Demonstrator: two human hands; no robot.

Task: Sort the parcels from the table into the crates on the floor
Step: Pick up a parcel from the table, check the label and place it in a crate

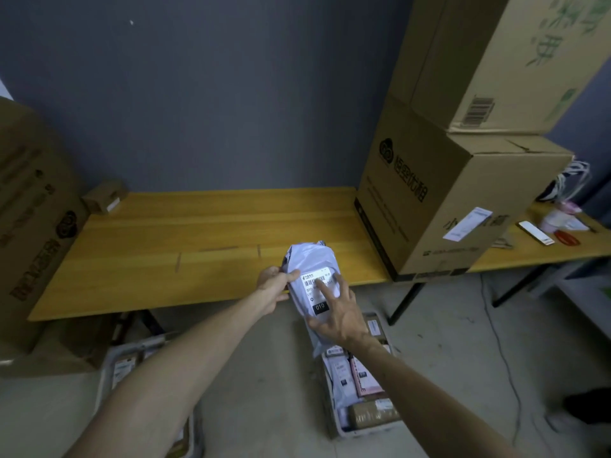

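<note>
Two bare forearms reach out from the near edge, and between them both hands hold one white plastic mailer parcel up in the air, just over the near edge of the yellow wooden table. The left hand grips the parcel's left side, thumb curled over the front beside the shipping label, the other fingers hidden behind the bag. The right hand lies spread on the front of it, fingers apart, the forefinger stretched up onto the white label and the thumb wrapped round the lower left edge. Below the label is a black tag reading 010.

Down on the concrete floor, under the right forearm, stands a pale crate already loaded with parcels: white mailers, a pink-printed one, a brown box at its near end. Another crate sits to the left, partly hidden by the left forearm, with labelled packets inside.

On the table, far left against the grey wall, lies a small brown box. At the right end two large cardboard cartons are stacked, the lower one carrying a white slip. Farther right there is a scatter of small items, too blurred to name. A tall carton stands at the left edge of the scene.
</note>
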